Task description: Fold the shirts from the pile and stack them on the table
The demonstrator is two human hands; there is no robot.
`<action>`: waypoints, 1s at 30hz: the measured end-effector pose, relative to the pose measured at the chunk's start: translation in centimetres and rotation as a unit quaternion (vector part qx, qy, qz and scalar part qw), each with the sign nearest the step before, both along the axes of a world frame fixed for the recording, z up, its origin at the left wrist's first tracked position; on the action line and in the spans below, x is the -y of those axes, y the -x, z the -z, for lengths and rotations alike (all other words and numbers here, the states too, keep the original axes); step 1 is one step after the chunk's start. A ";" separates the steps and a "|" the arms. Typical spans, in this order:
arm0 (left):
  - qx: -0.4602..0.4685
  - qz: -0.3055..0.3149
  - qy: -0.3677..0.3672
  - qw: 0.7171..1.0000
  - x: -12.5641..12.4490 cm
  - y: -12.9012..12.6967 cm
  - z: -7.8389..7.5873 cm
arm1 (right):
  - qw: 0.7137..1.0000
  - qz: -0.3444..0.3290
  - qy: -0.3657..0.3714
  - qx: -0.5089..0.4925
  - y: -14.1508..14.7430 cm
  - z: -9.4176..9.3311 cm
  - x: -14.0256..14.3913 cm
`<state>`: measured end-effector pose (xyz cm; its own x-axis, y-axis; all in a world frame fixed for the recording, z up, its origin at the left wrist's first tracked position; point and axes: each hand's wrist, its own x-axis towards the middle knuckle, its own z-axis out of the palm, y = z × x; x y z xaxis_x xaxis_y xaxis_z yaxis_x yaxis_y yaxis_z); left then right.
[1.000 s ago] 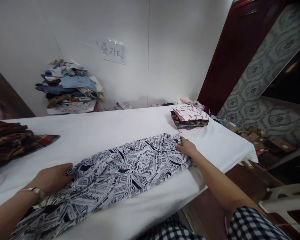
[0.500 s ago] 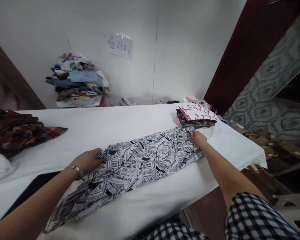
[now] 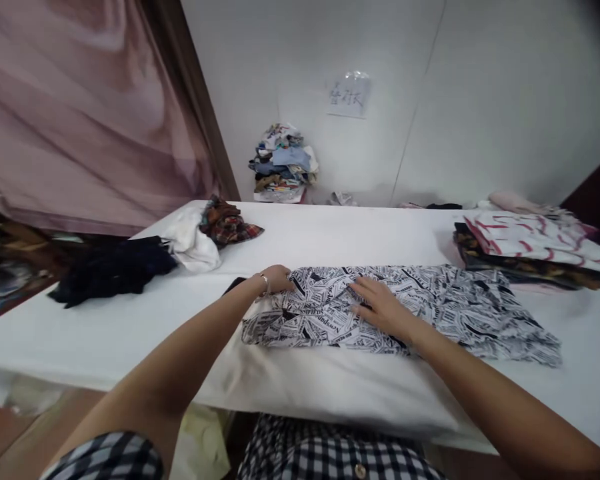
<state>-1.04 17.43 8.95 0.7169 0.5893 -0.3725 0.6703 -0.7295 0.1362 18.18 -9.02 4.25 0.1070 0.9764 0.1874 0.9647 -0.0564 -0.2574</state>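
Observation:
A black-and-white newspaper-print shirt [image 3: 325, 320] lies folded into a long strip across the white-covered table. Its left end is neat and flat, while the right end is wrinkled and spread. My left hand [image 3: 279, 278], with a bracelet at the wrist, is closed on the strip's far left corner. Fingers apart and laid flat, my right hand [image 3: 380, 308] rests on top of the shirt near its middle. A dark piece of cloth [image 3: 235, 285] shows partly beside my left hand.
Folded clothes [image 3: 535, 250] are stacked at the right. On the left lie a dark garment [image 3: 115, 270], a white cloth [image 3: 193, 240] and a plaid garment [image 3: 230, 227]. A tall clothes pile [image 3: 285, 163] stands behind the table, below a paper sign [image 3: 349, 97]. A pink curtain [image 3: 90, 113] hangs at left.
The view has swung left. My right hand has left the shirt's right end and now lies open on its middle. My left hand stays at the left part, where the hanging end is now tucked in.

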 end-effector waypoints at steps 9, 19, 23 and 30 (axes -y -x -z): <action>0.006 -0.040 0.009 0.999 0.0 1.7 0.2 | 0.998 -0.003 0.044 0.037 1.2 3.4 -0.7; 0.069 -0.094 0.069 0.991 1.1 1.9 -0.7 | 0.999 -0.007 0.033 -0.016 1.1 3.0 -0.5; 0.049 -0.146 0.064 0.986 1.3 2.6 -0.5 | 0.999 -0.012 0.033 -0.034 0.8 3.1 -0.5; 0.011 -0.187 0.066 0.980 4.5 3.4 -0.4 | 0.998 -0.031 0.036 -0.051 0.3 3.4 -0.6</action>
